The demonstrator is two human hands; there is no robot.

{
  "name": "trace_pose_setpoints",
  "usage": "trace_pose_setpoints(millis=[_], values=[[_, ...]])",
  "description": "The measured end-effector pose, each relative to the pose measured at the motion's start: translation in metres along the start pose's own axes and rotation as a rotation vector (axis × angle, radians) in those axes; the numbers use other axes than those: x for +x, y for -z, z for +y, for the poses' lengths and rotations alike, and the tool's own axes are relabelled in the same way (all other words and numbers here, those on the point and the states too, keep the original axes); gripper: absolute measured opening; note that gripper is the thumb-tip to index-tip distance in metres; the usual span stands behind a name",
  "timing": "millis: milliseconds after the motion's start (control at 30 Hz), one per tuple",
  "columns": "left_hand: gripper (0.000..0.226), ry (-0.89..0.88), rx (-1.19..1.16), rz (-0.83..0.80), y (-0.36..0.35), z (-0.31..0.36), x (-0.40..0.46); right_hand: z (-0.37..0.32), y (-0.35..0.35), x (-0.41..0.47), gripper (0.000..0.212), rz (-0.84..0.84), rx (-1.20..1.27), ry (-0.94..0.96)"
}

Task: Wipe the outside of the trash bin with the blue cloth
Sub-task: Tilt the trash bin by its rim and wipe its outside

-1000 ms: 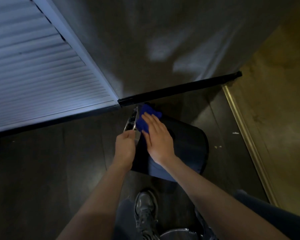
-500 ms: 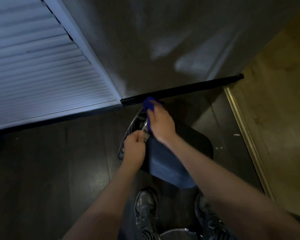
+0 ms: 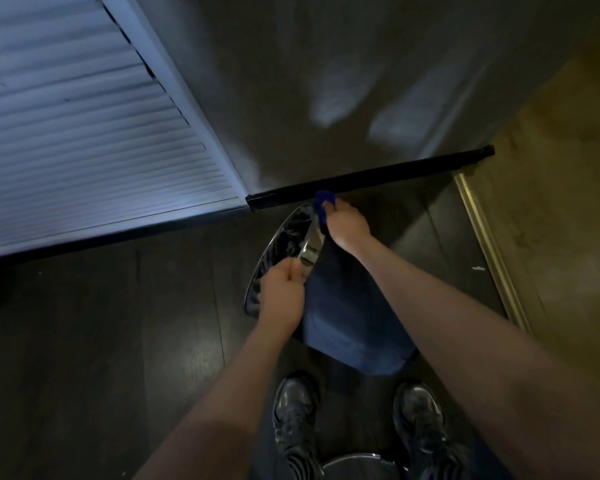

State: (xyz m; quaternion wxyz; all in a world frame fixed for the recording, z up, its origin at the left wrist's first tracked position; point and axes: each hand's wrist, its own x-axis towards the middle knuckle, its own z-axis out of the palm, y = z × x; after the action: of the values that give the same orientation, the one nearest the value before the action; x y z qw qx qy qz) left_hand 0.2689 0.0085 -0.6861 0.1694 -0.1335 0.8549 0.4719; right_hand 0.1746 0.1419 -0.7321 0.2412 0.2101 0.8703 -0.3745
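In the head view, the trash bin [image 3: 347,317] is seen tilted on the dark floor [image 3: 101,323], just before two shoes [image 3: 297,407]. Its shiny rim is gripped by the closed left hand [image 3: 282,298]. The blue cloth [image 3: 323,206] (partly hidden) is clasped by the right hand [image 3: 347,224] against the bin's far upper edge, near the black baseboard [image 3: 368,178].

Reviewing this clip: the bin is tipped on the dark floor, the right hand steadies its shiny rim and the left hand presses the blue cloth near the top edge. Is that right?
Not quite: the hands are swapped. In the head view the left hand steadies the shiny rim of the tipped bin, and the right hand presses the blue cloth near the top edge. The rest stands.
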Motion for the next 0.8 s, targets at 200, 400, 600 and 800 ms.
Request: trace_pose_setpoints(millis=[200,400,600,800], values=[[0.037,0.086,-0.034,0.057,-0.002,0.003,0.016,0.029,-0.046,-0.083,0.044,0.420,-0.121,0.435],[0.034,0.215,-0.219,0.078,0.003,-0.007,0.025,0.086,-0.056,-0.103,0.045,0.436,-0.297,0.578],[0.029,0.275,-0.264,0.041,0.004,-0.002,0.031,0.140,-0.017,-0.077,0.039,0.502,-0.095,0.092],[0.029,0.345,-0.303,-0.052,0.009,0.012,0.031,0.132,-0.008,-0.056,0.039,0.489,-0.148,0.084]])
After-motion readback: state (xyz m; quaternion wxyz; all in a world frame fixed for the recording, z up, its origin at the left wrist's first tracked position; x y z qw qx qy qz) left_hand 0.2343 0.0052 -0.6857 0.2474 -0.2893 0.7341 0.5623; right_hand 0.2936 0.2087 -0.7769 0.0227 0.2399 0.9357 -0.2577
